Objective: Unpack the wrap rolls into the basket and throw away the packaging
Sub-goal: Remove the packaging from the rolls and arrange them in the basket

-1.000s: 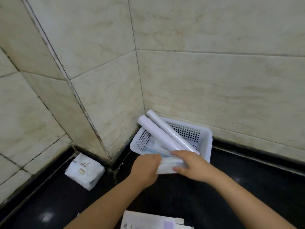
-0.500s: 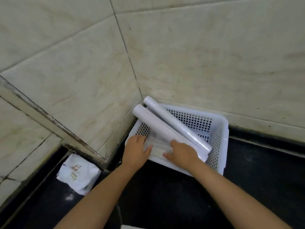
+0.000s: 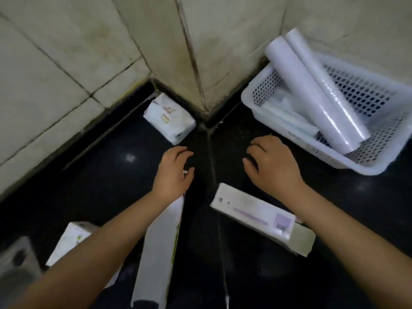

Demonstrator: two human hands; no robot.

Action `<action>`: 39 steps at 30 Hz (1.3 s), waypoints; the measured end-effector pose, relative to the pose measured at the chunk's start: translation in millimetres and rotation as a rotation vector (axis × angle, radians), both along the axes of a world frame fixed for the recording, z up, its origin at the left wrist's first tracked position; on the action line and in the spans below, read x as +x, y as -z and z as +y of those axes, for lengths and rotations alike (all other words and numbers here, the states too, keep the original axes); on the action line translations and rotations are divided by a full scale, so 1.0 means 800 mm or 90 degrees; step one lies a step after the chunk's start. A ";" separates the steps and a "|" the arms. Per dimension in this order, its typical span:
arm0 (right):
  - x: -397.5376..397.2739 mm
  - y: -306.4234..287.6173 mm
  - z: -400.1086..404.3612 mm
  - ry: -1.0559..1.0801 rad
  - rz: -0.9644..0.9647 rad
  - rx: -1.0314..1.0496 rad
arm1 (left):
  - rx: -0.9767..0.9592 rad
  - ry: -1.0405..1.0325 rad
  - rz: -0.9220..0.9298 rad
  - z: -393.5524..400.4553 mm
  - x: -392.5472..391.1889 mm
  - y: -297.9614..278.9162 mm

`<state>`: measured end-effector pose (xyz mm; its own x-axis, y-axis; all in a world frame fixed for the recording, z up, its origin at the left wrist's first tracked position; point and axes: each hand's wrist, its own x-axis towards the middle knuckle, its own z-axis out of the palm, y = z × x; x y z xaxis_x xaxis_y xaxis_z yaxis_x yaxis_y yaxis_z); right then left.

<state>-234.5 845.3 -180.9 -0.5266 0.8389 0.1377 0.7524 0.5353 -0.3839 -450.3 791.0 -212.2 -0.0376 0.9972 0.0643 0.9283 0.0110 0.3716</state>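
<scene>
1. The left hand (image 3: 175,169) hovers over the far end of a long white cardboard box with a green edge (image 3: 159,248). The fingers are loosely curled; whether they grasp the box end cannot be told, because the hand hides it.
2. The right hand (image 3: 270,167) is released, fingers spread and holding nothing. It hangs just beyond the far-left end of a long white cardboard box with purple print (image 3: 260,216).
3. The green-edged box runs near to far, along the left forearm. The purple-printed box runs from far left to near right, under the right wrist. Each hand is nearest its own box; judged from this, the next move is a short draw back toward the near side.
4. The two unpacked white wrap rolls (image 3: 316,90) lie slanted in the white perforated plastic basket (image 3: 379,103), far right, upper ends leaning past its rim at the wall. Flatter pale packets lie beneath them.
5. The surface is a glossy black tiled floor (image 3: 245,275) meeting beige tiled walls (image 3: 55,52) at a corner.
6. No waste bin is in view.
</scene>
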 end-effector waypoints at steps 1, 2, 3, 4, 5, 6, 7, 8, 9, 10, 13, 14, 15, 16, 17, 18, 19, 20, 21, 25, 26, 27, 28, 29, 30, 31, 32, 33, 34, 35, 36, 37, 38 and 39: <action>-0.019 0.004 -0.008 -0.017 0.004 -0.037 | 0.000 -0.039 -0.011 -0.022 -0.015 -0.002; -0.038 0.008 -0.017 -0.044 0.004 -0.068 | -0.003 -0.085 -0.021 -0.043 -0.030 -0.005; -0.058 0.012 -0.026 -0.086 0.003 -0.088 | -0.007 -0.127 -0.026 -0.065 -0.045 -0.008; -0.078 0.016 -0.035 -0.131 0.002 -0.101 | -0.007 -0.163 -0.027 -0.086 -0.059 -0.009; -0.099 0.019 -0.043 -0.173 -0.002 -0.112 | -0.007 -0.191 -0.019 -0.105 -0.074 -0.010; -0.120 0.021 -0.051 -0.203 -0.003 -0.122 | -0.002 -0.222 -0.007 -0.124 -0.090 -0.011; -0.140 0.023 -0.057 -0.219 0.005 -0.128 | -0.004 -0.258 -0.002 -0.142 -0.106 -0.014; -0.159 0.024 -0.062 -0.224 0.018 -0.132 | -0.027 -0.300 -0.012 -0.160 -0.125 -0.019; -0.178 0.025 -0.065 -0.219 0.031 -0.136 | -0.076 -0.328 -0.041 -0.179 -0.145 -0.023; -0.196 0.027 -0.066 -0.206 0.039 -0.140 | -0.153 -0.324 -0.067 -0.199 -0.167 -0.023; -0.238 0.032 -0.053 -0.138 0.012 -0.148 | -0.426 -0.118 0.002 -0.248 -0.221 -0.026; -0.248 0.033 -0.045 -0.105 -0.004 -0.146 | -0.483 -0.050 0.023 -0.258 -0.233 -0.027; -0.258 0.034 -0.035 -0.072 -0.019 -0.135 | -0.525 -0.001 0.048 -0.264 -0.243 -0.028; -0.267 0.036 -0.025 -0.038 -0.035 -0.116 | -0.551 0.035 0.086 -0.264 -0.251 -0.028; -0.275 0.037 -0.015 0.003 -0.052 -0.097 | -0.555 0.067 0.141 -0.261 -0.254 -0.027; -0.282 0.038 -0.005 0.050 -0.063 -0.086 | -0.531 0.101 0.199 -0.257 -0.253 -0.025; -0.288 0.040 0.005 0.096 -0.070 -0.085 | -0.496 0.138 0.243 -0.252 -0.248 -0.021; -0.293 0.041 0.015 0.138 -0.076 -0.094 | -0.462 0.175 0.262 -0.246 -0.242 -0.014; -0.297 0.043 0.025 0.168 -0.089 -0.109 | -0.437 0.203 0.260 -0.241 -0.239 -0.007; -0.301 0.056 0.054 0.169 -0.220 -0.125 | -0.333 0.133 0.162 -0.232 -0.258 -0.007; -0.302 0.059 0.055 0.145 -0.227 -0.109 | -0.288 0.079 0.117 -0.232 -0.267 -0.009; -0.304 0.060 0.054 0.116 -0.212 -0.088 | -0.243 0.021 0.069 -0.231 -0.275 -0.012; -0.307 0.059 0.047 0.079 -0.183 -0.068 | -0.202 -0.031 0.030 -0.229 -0.282 -0.016; -0.311 0.057 0.039 0.038 -0.148 -0.052 | -0.161 -0.068 0.011 -0.225 -0.287 -0.022; -0.316 0.055 0.028 -0.002 -0.120 -0.044 | -0.119 -0.085 0.018 -0.217 -0.291 -0.028; -0.320 0.054 0.016 -0.039 -0.114 -0.047 | -0.082 -0.085 0.045 -0.206 -0.293 -0.034; -0.324 0.056 0.003 -0.074 -0.138 -0.063 | -0.057 -0.082 0.073 -0.192 -0.296 -0.041; -0.326 0.059 -0.009 -0.105 -0.172 -0.090 | -0.040 -0.081 0.093 -0.175 -0.298 -0.047; -0.326 0.061 -0.018 -0.127 -0.190 -0.125 | -0.029 -0.077 0.107 -0.156 -0.299 -0.053; -0.322 0.063 -0.024 -0.142 -0.174 -0.163 | -0.025 -0.073 0.124 -0.135 -0.299 -0.058; -0.314 0.063 -0.026 -0.146 -0.121 -0.205 | -0.026 -0.065 0.145 -0.113 -0.296 -0.063; -0.302 0.060 -0.025 -0.144 -0.049 -0.242 | -0.027 -0.055 0.161 -0.089 -0.290 -0.067; -0.286 0.055 -0.022 -0.137 0.019 -0.261 | -0.020 -0.037 0.167 -0.065 -0.282 -0.069; -0.268 0.050 -0.016 -0.126 0.061 -0.263 | -0.010 -0.011 0.168 -0.040 -0.273 -0.070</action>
